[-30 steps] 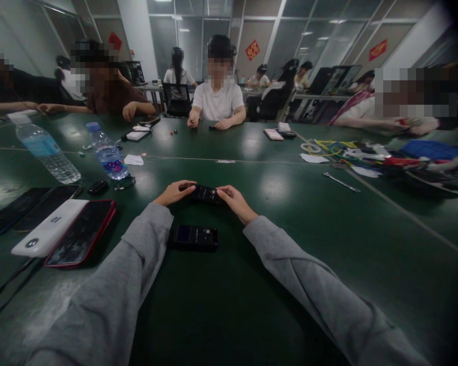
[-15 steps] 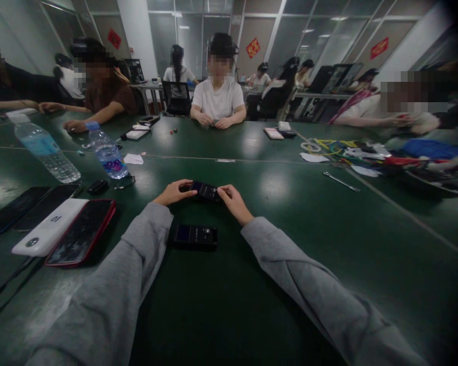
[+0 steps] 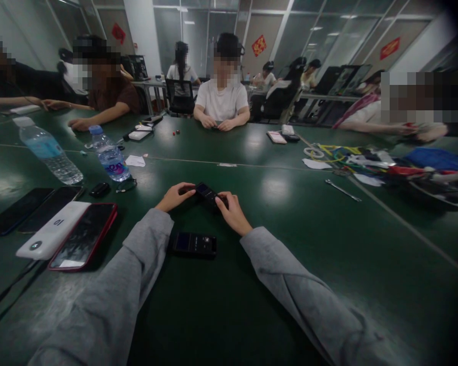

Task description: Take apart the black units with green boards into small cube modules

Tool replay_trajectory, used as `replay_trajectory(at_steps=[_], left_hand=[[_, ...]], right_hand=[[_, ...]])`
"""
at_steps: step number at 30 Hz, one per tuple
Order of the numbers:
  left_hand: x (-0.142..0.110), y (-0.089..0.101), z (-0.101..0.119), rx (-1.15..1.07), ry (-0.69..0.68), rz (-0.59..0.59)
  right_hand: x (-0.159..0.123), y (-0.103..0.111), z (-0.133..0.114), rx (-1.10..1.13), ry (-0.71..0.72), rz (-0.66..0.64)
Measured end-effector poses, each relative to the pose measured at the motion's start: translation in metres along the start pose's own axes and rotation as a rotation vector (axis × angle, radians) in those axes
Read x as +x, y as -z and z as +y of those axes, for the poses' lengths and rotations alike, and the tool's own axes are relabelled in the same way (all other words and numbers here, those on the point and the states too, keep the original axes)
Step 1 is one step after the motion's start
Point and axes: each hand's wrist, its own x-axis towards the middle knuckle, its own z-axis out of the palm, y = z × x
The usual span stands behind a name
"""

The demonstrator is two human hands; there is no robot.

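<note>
A small black handheld device (image 3: 206,191) with a dark screen and a row of buttons is tilted between my two hands, above or on the table. My right hand (image 3: 231,209) grips its right end, thumb on top and fingers behind. At the other end, my left hand (image 3: 176,195) has its thumb and fingertips closed at the device's left corner. A second black device (image 3: 195,244) of the same look lies flat on the table, nearer to me and below my hands.
Left of my arm lie a red-cased phone (image 3: 86,236), a white power bank (image 3: 53,231) and two dark phones. Two water bottles (image 3: 110,156) stand behind them. A wrench (image 3: 342,190) and tangled cables (image 3: 343,155) lie right on the green table (image 3: 290,223). People sit opposite.
The held device has turned, its right end swinging toward me. My right hand has shifted further over that end. The whole view has moved slightly.
</note>
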Motion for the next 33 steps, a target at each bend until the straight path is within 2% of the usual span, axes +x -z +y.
replay_trajectory(at_steps=[9,16,20,23,25,28,31,33], left_hand=[[-0.002,-0.002,0.008,-0.037,0.061,0.024],[0.0,-0.003,0.005,-0.075,0.052,0.018],[0.0,-0.002,0.003,-0.107,0.044,-0.007],[-0.002,-0.001,0.003,-0.134,0.031,-0.028],[-0.003,-0.001,0.003,-0.147,0.023,-0.032],[-0.003,-0.001,0.003,-0.157,0.013,-0.035],[-0.002,-0.001,0.001,-0.15,0.015,-0.049],[0.0,0.0,0.0,-0.138,0.019,-0.061]], right_hand=[[-0.005,0.003,-0.006,0.007,0.062,-0.08],[-0.012,0.004,-0.02,-0.159,0.252,-0.192],[-0.018,0.005,-0.027,-0.075,0.226,-0.097],[-0.025,0.009,-0.047,0.014,0.215,-0.07],[-0.03,0.013,-0.067,0.049,0.283,-0.142],[-0.037,0.015,-0.094,0.055,0.418,-0.339],[-0.048,0.01,-0.104,-0.051,0.506,-0.572],[-0.056,0.006,-0.104,-0.172,0.519,-0.649]])
